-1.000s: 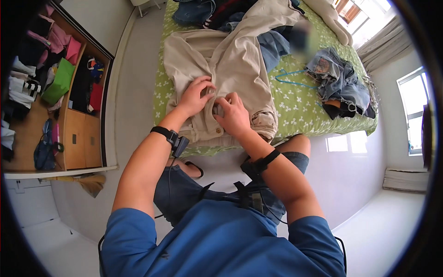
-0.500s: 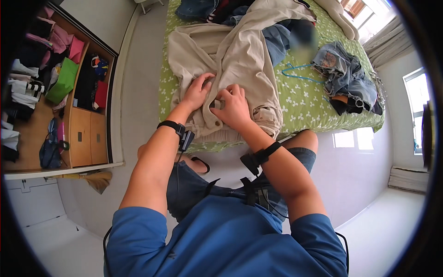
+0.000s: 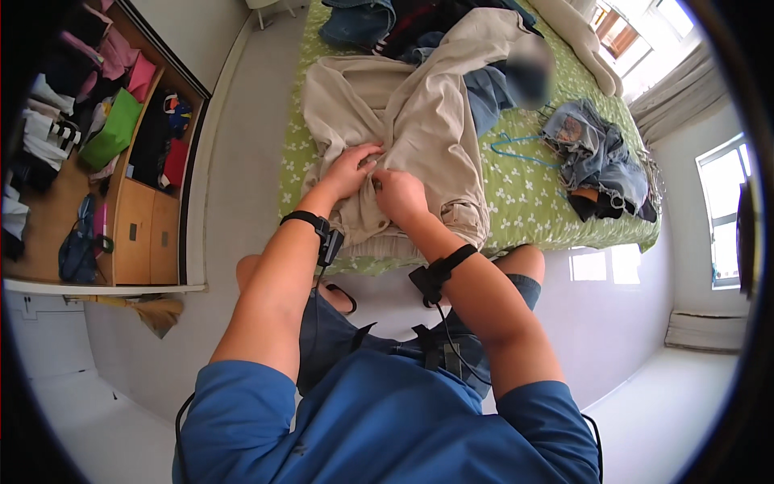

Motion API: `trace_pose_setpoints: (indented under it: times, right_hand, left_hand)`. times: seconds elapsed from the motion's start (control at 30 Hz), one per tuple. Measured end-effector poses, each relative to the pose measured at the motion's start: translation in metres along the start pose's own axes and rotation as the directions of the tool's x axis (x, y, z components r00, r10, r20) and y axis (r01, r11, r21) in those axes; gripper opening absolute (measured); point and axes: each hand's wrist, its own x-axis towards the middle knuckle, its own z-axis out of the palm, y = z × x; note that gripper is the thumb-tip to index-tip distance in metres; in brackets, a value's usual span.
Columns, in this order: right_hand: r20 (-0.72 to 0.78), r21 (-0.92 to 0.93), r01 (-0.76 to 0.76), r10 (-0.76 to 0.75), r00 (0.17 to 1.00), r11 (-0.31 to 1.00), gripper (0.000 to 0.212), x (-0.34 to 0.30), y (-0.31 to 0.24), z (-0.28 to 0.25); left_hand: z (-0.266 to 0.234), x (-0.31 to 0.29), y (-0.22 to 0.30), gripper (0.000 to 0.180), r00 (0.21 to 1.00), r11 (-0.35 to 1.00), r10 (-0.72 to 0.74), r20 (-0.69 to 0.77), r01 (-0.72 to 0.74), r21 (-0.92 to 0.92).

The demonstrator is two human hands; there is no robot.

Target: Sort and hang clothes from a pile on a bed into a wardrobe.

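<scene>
Beige trousers (image 3: 439, 121) lie spread on the bed, waistband toward me and legs stretching away, with one leg slanting to the far right. Beside the front opening, my left hand (image 3: 348, 173) rests on the cloth, fingers stretched out and thumb apart from them. My right hand (image 3: 401, 195) is closed in a pinch at the trousers' fly, close to the left fingertips. Its curled fingers hide the exact bit of fly it grips. A button shows on the waistband, below the right hand. Black straps with small devices are around both my forearms.
Green patterned bedding (image 3: 516, 194) covers the bed. Frayed denim clothing (image 3: 597, 149) lies at the right, near a blue hanger (image 3: 524, 157). Dark and denim clothes (image 3: 359, 24) are piled at the far end. An open wardrobe (image 3: 133, 230) stands left, above a broom (image 3: 157, 313).
My right hand has moved slightly up the fly, its fingers now curled tighter. My left hand remains beside it on the cloth. The whole view has shifted a little.
</scene>
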Motion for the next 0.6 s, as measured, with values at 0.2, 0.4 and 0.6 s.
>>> trace_pose_setpoints:
  times: [0.2, 0.4, 0.6]
  right_hand:
    - [0.036, -0.26, 0.241, -0.24, 0.97, 0.935, 0.013, 0.013, 0.02, 0.009]
    - [0.021, -0.259, 0.39, -0.399, 0.917, 0.883, 0.011, 0.013, 0.021, 0.008]
    - [0.163, -0.452, 0.383, -0.348, 0.923, 0.805, 0.01, 0.013, 0.014, 0.012]
  left_hand:
    - [-0.002, 0.007, 0.003, 0.046, 0.996, 0.996, -0.018, 0.089, 0.01, 0.091]
    - [-0.016, 0.015, -0.004, 0.047, 0.973, 0.998, -0.034, 0.229, 0.047, -0.051]
    - [-0.013, 0.017, -0.007, 0.047, 0.967, 0.994, -0.054, 0.249, 0.075, -0.074]
